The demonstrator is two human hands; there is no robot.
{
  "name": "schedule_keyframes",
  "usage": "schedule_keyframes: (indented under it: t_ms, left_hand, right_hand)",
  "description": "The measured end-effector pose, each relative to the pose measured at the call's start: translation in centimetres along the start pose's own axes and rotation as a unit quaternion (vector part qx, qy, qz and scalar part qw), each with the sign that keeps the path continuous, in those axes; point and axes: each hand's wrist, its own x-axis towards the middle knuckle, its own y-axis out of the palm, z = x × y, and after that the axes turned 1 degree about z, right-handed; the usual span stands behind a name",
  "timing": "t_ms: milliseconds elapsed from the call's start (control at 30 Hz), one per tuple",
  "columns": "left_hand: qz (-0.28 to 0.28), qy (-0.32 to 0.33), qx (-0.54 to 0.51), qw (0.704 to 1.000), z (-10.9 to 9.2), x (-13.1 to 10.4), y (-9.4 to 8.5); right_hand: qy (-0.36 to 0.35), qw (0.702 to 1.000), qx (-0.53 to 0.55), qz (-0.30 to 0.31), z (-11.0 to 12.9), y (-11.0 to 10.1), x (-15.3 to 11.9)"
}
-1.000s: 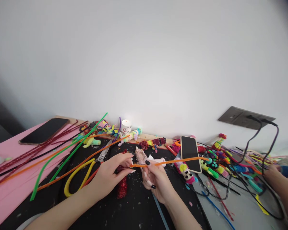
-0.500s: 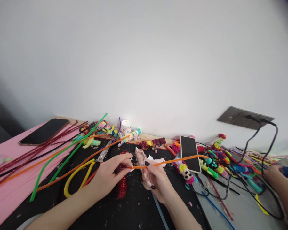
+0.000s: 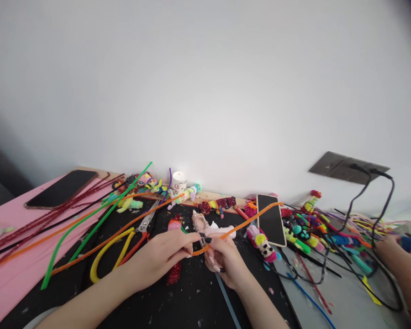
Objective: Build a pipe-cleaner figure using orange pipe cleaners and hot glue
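An orange pipe cleaner [image 3: 246, 221] runs between my hands over the black mat. My left hand [image 3: 162, 251] pinches its near end with fingertips close to the other hand. My right hand [image 3: 224, 256] grips it between thumb and fingers, and its long free part slants up to the right. Just behind the fingers lie a pinkish lumpy piece [image 3: 199, 221] and a white object [image 3: 226, 230]. A red tinsel piece [image 3: 174, 273] is partly hidden under my left hand.
Scissors [image 3: 144, 225], a yellow loop [image 3: 96, 262] and green stems [image 3: 60, 246] lie left. A phone [image 3: 271, 219] and pipe-cleaner figures [image 3: 263, 244] sit right. Another person's hand [image 3: 395, 256] holds something blue at far right, beside black cables [image 3: 375, 228]. A cup [image 3: 179, 181] stands behind.
My hands have come closer together, the left shifting right. The orange pipe cleaner's free part now tilts up more steeply and bends between my fingers.
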Motion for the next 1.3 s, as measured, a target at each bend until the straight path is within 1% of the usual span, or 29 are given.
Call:
schedule_keyframes:
  t_ms: [33,100,200,333,400,467,533,567,733,833,900,1067,1167,1233,1300]
  left_hand:
    - [0.001,0.002,0.003,1.0,0.1,0.0,0.0]
    - [-0.017,-0.013,0.002,1.0,0.1,0.0,0.1]
    - [-0.083,-0.061,-0.01,0.995,0.1,0.1,0.0]
    - [-0.171,-0.119,-0.028,0.978,0.0,0.5,-0.1]
    - [-0.191,-0.139,-0.042,0.971,0.1,0.5,-0.1]
    - [-0.196,-0.149,-0.058,0.968,0.2,0.6,0.0]
    - [-0.189,-0.155,-0.081,0.966,0.3,0.5,0.1]
    - [-0.177,-0.157,-0.095,0.967,0.2,0.5,0.1]
    - [-0.064,-0.144,-0.153,0.976,-0.4,0.6,0.1]
    - [-0.026,-0.122,-0.154,0.98,-1.0,0.8,-0.1]
    - [-0.007,-0.113,-0.135,0.984,-1.3,1.0,-0.3]
    - [0.022,-0.099,-0.107,0.989,-1.6,1.0,-0.5]
    - [0.018,-0.093,-0.109,0.99,-1.7,0.8,-0.5]
    - [0.004,-0.107,-0.13,0.986,-1.6,0.7,-0.4]
    - [-0.002,-0.142,-0.174,0.974,-1.3,0.5,-0.2]
  right_hand:
    - [0.0,1.0,-0.003,0.001,0.0,0.0,0.0]
    - [-0.011,1.0,0.0,-0.004,0.1,-0.1,0.1]
    - [-0.035,0.999,0.013,-0.018,0.1,0.0,0.2]
    - [-0.041,0.999,0.018,-0.017,0.0,0.2,0.2]
    - [-0.043,0.999,0.019,-0.008,0.0,0.3,0.2]
    - [-0.049,0.998,0.025,0.0,0.1,0.4,0.1]
    - [-0.05,0.998,0.031,0.012,0.1,0.5,0.0]
    - [-0.047,0.998,0.031,0.021,0.0,0.5,-0.1]
    - [-0.022,0.997,-0.018,0.071,-0.3,0.9,-0.5]
    - [-0.006,0.994,-0.055,0.091,-0.5,1.2,-0.7]
    - [-0.001,0.994,-0.07,0.089,-0.5,1.3,-0.8]
    - [0.011,0.993,-0.094,0.076,-0.8,1.4,-0.9]
    - [0.017,0.99,-0.109,0.088,-0.9,1.5,-0.9]
    - [-0.001,0.992,-0.101,0.078,-0.8,1.5,-0.7]
    - [-0.035,0.995,-0.076,0.05,-0.8,1.4,-0.5]
